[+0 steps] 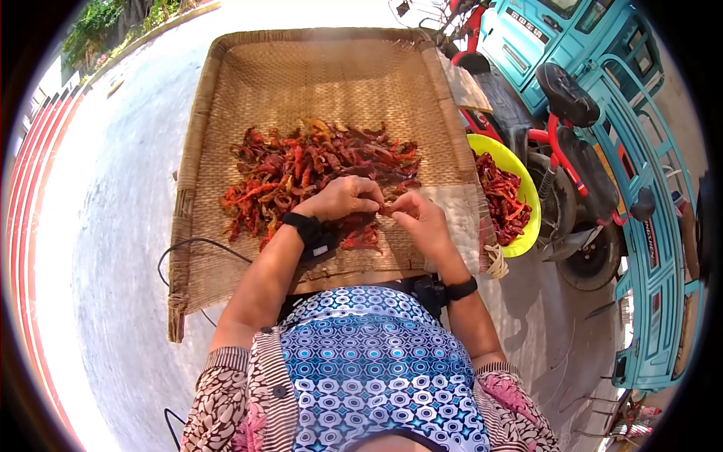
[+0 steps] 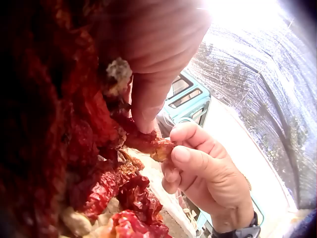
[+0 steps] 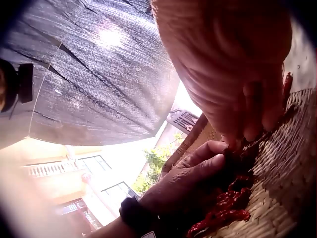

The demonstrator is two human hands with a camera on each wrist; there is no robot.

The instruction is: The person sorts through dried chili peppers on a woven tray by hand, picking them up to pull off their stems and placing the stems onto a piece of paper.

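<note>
Over the near part of a woven bamboo tray (image 1: 301,68), both hands meet at one dried red chili pepper (image 2: 161,148). My left hand (image 1: 343,197) pinches one end of it between thumb and fingers. Thumb and forefinger of my right hand (image 1: 423,224) grip its other, yellowish end. Just beyond the hands spreads a heap of dried chilies (image 1: 290,169). A few more chilies (image 3: 228,203) lie on the weave beneath the left hand in the right wrist view. Part of the left palm is in dark shadow there.
A yellow-green basin (image 1: 533,203) full of dark red chilies stands beyond the tray's right edge. Further right are a red-framed bike (image 1: 553,151) and a turquoise cargo vehicle (image 1: 648,264). A black cable (image 1: 203,240) crosses the tray's left rim.
</note>
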